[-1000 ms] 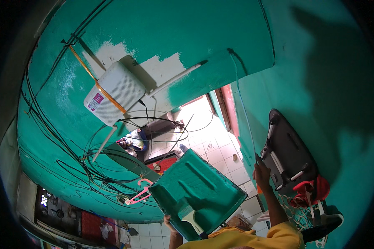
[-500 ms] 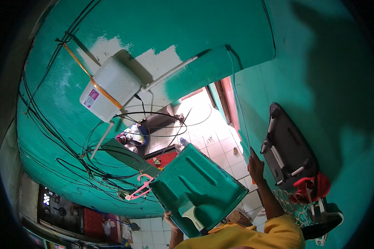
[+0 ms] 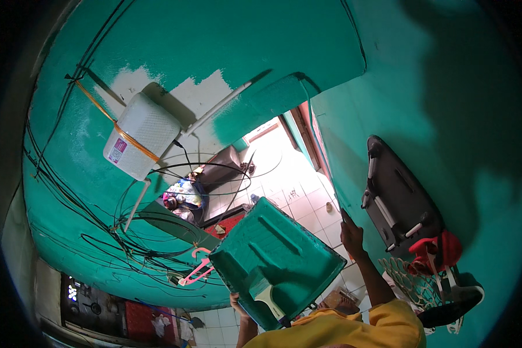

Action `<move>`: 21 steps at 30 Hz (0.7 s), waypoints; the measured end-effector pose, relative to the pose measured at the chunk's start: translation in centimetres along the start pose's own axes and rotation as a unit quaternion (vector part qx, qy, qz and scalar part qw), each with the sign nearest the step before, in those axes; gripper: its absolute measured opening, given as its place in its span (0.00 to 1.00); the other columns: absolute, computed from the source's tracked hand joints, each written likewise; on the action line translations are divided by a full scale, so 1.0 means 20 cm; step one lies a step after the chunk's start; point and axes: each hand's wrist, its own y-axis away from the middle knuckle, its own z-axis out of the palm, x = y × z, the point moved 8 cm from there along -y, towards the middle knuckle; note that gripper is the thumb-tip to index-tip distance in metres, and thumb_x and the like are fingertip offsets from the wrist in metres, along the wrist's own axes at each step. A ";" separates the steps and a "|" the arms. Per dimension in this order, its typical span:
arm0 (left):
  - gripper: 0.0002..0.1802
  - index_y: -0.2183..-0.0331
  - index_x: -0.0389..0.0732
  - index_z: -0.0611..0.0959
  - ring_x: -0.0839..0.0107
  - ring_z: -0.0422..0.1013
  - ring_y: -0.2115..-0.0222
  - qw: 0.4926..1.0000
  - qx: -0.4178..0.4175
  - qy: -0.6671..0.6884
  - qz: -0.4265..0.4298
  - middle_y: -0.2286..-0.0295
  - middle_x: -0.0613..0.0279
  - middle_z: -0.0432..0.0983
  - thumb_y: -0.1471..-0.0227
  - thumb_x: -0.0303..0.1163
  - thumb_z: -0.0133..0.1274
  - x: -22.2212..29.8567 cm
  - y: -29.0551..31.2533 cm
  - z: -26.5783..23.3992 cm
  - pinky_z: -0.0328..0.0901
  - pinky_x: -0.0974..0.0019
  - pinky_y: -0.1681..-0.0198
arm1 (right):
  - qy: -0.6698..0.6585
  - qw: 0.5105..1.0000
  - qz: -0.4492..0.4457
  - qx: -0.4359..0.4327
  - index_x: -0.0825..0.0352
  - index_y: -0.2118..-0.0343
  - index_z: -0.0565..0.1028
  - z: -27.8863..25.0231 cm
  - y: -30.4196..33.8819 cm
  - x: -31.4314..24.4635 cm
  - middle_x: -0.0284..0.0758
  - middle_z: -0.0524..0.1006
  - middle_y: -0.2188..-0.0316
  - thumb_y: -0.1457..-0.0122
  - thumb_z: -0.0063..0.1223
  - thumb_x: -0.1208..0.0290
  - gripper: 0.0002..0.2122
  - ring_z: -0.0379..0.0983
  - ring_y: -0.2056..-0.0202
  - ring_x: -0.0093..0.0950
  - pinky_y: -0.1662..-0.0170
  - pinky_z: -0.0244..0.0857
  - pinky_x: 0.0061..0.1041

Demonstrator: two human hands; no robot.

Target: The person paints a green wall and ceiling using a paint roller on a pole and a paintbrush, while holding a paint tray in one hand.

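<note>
My left hand (image 3: 238,304) grips the left rim of a green paint tray (image 3: 307,249), held tilted in front of my yellow shirt. Green paint coats the tray's ridged inside. A paint brush (image 3: 271,303) with a pale ferrule and dark handle lies at the tray's near end. My right hand (image 3: 351,235) is closed around the lower end of a long paint roller pole (image 3: 322,139). That pole runs up to a paint-covered roller head (image 3: 278,93), which seems to rest against the green wall, below an unpainted white patch (image 3: 200,95).
A white router (image 3: 142,136) with antennas hangs from a yellow strap on the left wall. Black cables (image 3: 139,243) and a pink hanger (image 3: 197,272) dangle below. On the right wall hang a dark folded board (image 3: 403,194) and a red basketball hoop (image 3: 435,252). Beyond lies a tiled floor (image 3: 272,182).
The view has shifted slightly, so the wall and router sit lower and further left. The roller head keeps about the same place on the wall. Both hands keep their holds.
</note>
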 end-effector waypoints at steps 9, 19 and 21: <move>0.06 0.75 0.42 0.73 0.72 0.65 0.71 0.995 0.040 -0.065 0.062 0.73 0.64 0.70 0.58 0.32 0.45 0.02 0.01 -0.15 0.60 0.70 0.65 | 0.057 0.998 0.030 0.007 0.61 0.46 0.64 -0.09 0.23 0.02 0.39 0.66 0.87 0.42 0.43 0.71 0.19 0.56 0.91 0.25 0.85 0.52 0.25; 0.10 0.75 0.41 0.74 0.69 0.66 0.71 0.997 0.066 -0.016 -0.041 0.74 0.64 0.72 0.60 0.37 0.46 0.01 0.07 0.00 0.61 0.69 0.64 | 0.043 0.999 0.001 -0.023 0.69 0.47 0.65 -0.06 0.25 -0.05 0.28 0.60 0.93 0.39 0.40 0.64 0.20 0.57 0.91 0.17 0.87 0.51 0.20; 0.10 0.75 0.41 0.75 0.70 0.66 0.71 0.997 0.067 0.001 -0.041 0.74 0.64 0.72 0.60 0.37 0.46 0.03 0.10 0.07 0.61 0.69 0.64 | 0.007 0.999 0.020 -0.040 0.68 0.47 0.65 -0.01 0.28 -0.05 0.28 0.59 0.91 0.40 0.42 0.63 0.20 0.57 0.89 0.16 0.85 0.51 0.20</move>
